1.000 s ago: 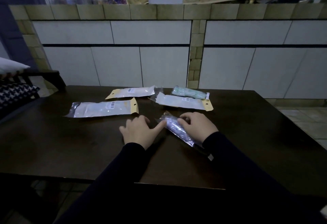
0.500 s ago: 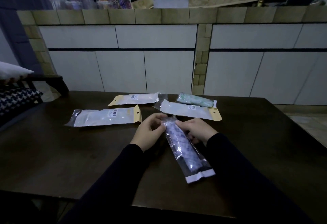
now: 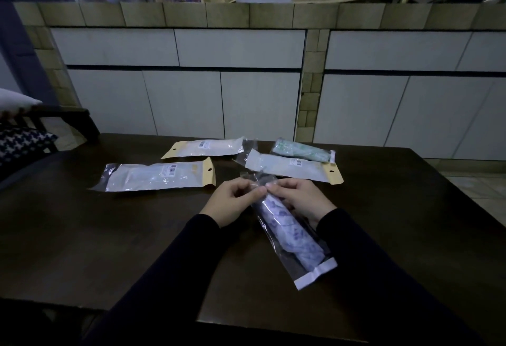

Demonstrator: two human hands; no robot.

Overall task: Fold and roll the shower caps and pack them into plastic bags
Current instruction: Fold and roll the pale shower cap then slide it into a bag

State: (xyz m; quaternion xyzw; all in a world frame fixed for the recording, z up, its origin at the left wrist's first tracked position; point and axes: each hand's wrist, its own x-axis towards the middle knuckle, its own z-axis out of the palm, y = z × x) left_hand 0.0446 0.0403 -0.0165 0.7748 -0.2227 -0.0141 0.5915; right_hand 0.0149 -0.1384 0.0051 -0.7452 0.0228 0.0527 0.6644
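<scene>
Hands are seen at the middle of a dark wooden desk (image 3: pixel 82 236), both closed in a pinch on the far, open end of a clear plastic bag (image 3: pixel 276 239). The bag's mouth is gripped by the left hand (image 3: pixel 232 203) from the left side, with fingers curled and the thumb pointing toward the centre. The same end is gripped by the right hand (image 3: pixel 301 200) from the right side, and the fingertips of the two hands are brought almost together over the bag. A rolled shower cap (image 3: pixel 290 233), white with a bluish print, is contained in the bag. The bag is stretched from the hands back toward the person, angled to the right, and its white sealed end (image 3: pixel 315 274) is seen nearest the camera, between the two dark sleeves.

Beyond the hands, four more packets are laid on the desk. A large packet with a yellow header (image 3: pixel 158 176) is placed to the left, just beside the left hand. A second yellow-headed packet (image 3: pixel 202 147) is set behind it. A third packet (image 3: pixel 293 167) is laid just past the right hand, and a bagged green-printed cap (image 3: pixel 301 151) is placed touching its far edge.
</scene>
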